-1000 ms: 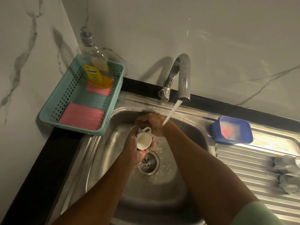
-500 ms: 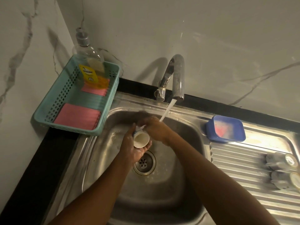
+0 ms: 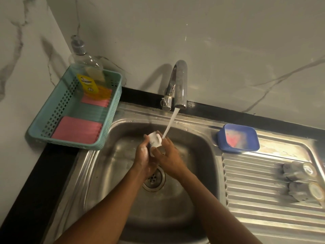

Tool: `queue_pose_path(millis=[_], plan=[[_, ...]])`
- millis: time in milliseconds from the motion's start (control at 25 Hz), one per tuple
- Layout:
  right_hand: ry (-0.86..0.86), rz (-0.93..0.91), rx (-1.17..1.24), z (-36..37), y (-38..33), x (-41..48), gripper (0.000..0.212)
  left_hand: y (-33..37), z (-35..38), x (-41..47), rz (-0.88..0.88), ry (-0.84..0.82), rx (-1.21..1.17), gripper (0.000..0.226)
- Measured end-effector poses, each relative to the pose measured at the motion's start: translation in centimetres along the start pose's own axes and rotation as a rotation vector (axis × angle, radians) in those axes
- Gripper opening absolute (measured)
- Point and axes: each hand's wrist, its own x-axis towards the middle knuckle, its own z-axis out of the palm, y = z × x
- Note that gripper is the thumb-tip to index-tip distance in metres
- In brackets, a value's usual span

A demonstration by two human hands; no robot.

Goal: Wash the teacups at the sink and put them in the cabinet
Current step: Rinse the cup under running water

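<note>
Grips teacup (image 3: 155, 140) in left hand (image 3: 143, 156) and right hand (image 3: 169, 160), twelve o'clock of drain (image 3: 154, 181). Has just rolled it handle-up; probably rinsing the outside.

Txt on soap bottle (image 3: 87, 66) label (image 3: 88, 84) blurry, maybe brand.
</note>
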Motion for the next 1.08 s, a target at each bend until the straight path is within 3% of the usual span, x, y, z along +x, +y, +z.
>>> queue_pose_path(millis=[240,440,640,800,1080], plan=[[0.257,0.158,0.283,1.0,0.6,0.7,0.033,0.5,0.6,-0.8,-0.010,0.074,0.150,0.054],[0.259,0.156,0.476,-0.6,0.0,0.3,0.017,0.6,2.7,-0.2,-0.036,0.178,0.256,0.056],[0.340,0.168,0.335,-1.3,1.3,-0.2,0.024,1.4,5.0,2.4,0.048,0.437,0.540,0.035],[0.428,0.107,0.244,-2.3,1.9,-0.9,0.023,1.5,6.7,3.6,0.027,0.471,0.536,0.024],[0.459,-0.032,0.162,-2.4,1.9,-1.5,0.016,2.0,8.5,3.6,0.055,0.379,0.549,0.035]])
